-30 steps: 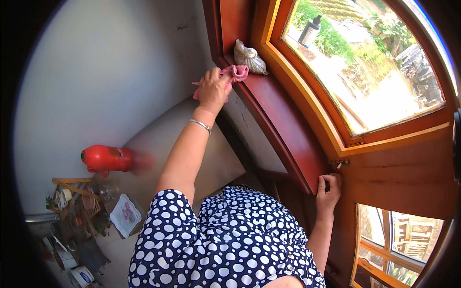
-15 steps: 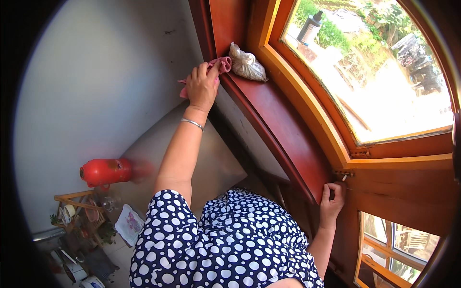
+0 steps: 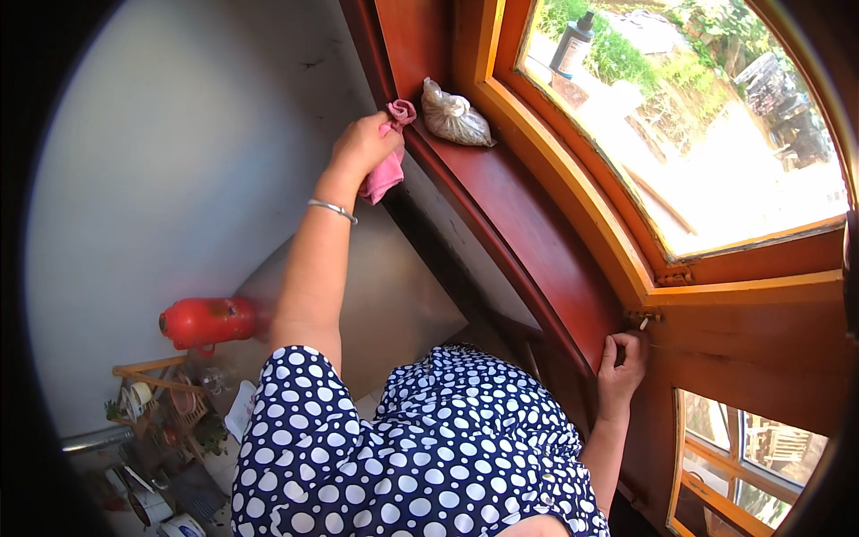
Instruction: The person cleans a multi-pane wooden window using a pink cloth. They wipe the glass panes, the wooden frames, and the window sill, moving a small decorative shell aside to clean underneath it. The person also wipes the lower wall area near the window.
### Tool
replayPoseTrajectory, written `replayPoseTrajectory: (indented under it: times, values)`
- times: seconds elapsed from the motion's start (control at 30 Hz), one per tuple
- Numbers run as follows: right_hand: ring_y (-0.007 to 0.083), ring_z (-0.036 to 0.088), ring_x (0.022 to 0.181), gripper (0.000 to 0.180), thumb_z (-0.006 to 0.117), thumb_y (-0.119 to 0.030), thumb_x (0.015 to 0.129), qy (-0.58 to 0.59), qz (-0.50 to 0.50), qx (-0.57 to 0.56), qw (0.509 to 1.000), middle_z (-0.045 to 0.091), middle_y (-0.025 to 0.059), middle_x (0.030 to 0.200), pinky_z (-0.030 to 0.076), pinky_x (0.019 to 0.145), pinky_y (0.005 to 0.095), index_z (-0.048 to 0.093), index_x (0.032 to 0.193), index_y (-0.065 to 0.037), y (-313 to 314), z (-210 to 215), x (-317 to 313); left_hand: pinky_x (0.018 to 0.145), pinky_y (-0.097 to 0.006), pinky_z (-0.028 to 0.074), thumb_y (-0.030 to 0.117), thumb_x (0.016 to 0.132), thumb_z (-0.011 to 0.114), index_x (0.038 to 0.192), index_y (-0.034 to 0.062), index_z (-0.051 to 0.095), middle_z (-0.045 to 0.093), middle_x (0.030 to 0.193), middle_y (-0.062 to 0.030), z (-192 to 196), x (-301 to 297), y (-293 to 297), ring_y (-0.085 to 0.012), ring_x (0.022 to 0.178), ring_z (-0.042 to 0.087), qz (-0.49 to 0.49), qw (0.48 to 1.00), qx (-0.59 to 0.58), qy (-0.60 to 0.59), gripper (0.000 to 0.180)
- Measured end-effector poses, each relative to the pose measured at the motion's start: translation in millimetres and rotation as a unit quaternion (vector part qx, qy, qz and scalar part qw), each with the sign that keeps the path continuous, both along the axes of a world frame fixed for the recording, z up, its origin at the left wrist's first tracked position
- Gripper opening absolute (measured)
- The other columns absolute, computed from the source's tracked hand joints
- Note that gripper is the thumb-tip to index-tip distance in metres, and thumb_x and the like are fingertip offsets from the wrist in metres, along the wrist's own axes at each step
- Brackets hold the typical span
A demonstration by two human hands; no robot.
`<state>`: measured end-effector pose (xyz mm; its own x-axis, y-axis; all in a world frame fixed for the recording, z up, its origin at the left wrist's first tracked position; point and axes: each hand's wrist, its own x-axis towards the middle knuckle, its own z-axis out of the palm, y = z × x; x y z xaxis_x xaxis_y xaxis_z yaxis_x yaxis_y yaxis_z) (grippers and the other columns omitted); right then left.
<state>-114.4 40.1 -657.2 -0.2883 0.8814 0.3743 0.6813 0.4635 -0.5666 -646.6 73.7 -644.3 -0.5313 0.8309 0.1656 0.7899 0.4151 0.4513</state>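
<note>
My left hand [image 3: 360, 143] is closed round a pink cloth [image 3: 385, 177] at the front edge of the dark red windowsill [image 3: 537, 228]. One rolled end of the cloth lies at the sill's edge, and the rest hangs below my fingers. Just right of it, a knotted clear plastic bag [image 3: 458, 118] with pale, grainy contents sits on the sill. My right hand [image 3: 622, 369] is by the sill's near right end, below a small metal window latch [image 3: 646, 319]. Its fingers are curled toward the thumb; whether anything is between them is hidden.
An orange wooden window frame [image 3: 564, 174] borders the sill, with a dark bottle [image 3: 573, 45] beyond the glass. Left are a grey wall [image 3: 179, 161] and a red thermos flask [image 3: 208, 322]. A wooden rack [image 3: 161, 380] with dishes stands at lower left.
My left hand has shifted slightly left and turned, and more of the pink cloth now hangs down below it. The right hand stays by the latch. The whole view has shifted a little.
</note>
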Motion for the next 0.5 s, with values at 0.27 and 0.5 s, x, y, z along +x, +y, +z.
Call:
replayPoseTrajectory:
  times: [0.27, 0.5]
  values:
    - [0.0343, 0.057, 0.091, 0.011, 0.07, -0.009, 0.089, 0.01, 0.027, 0.02, 0.999, 0.058, 0.0142, 0.094, 0.047, 0.082, 0.0419, 0.059, 0.091, -0.005, 4.7, -5.6, 3.3, 0.082, -0.044, 0.055, 0.029, 0.081, 0.066, 0.115, 0.0132, 0.069, 0.071, 0.101, -0.0226, 11.0, 19.5, -9.1, -0.0396, 0.093, 0.069, -0.064, 0.99, 0.002, -0.126, 0.037]
    - [0.0341, 0.057, 0.091, 0.011, 0.07, -0.009, 0.089, 0.016, 0.047, 0.026, 0.998, 0.058, 0.0139, 0.094, 0.047, 0.082, 0.0418, 0.06, 0.093, -0.005, 5.6, -9.3, 8.3, 0.082, -0.047, 0.055, 0.029, 0.085, 0.066, 0.122, 0.0162, 0.063, 0.068, 0.102, -0.0134, -4.6, 101.4, -43.6, -0.037, 0.096, 0.067, -0.06, 0.998, 0.02, 0.022, 0.039]
